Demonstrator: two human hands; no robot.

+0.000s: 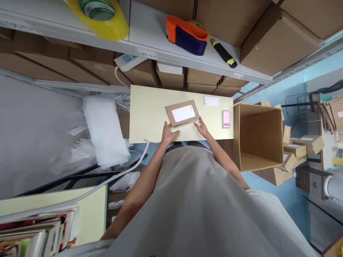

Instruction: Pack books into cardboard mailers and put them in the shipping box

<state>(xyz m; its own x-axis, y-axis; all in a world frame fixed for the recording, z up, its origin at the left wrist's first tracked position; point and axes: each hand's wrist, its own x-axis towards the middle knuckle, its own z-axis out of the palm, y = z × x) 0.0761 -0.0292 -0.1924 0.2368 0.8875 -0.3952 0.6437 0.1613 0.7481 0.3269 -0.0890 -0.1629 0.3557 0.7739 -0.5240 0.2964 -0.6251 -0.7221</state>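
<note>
A flat brown cardboard box [171,110] with a white label [183,113] on its top lies slightly turned on the pale yellow table [146,114]. At its near left corner is my left hand [168,134], fingers by the corner and thumb stretched out to the right, apart from the box. My right hand [203,128] is at the near right corner, where a finger reaches the box edge while the thumb stays apart from it. Neither hand is closed round the box. Right of it are a white slip [211,101] and a phone with a pink screen [226,119].
A big open carton [261,137] stands against the table's right end. On the shelf [150,35] above are yellow tape [114,25], an orange-blue tape dispenser [187,35] and a cutter [224,53]. A white hose [125,175] crosses at left, near a white wrapping roll [104,132].
</note>
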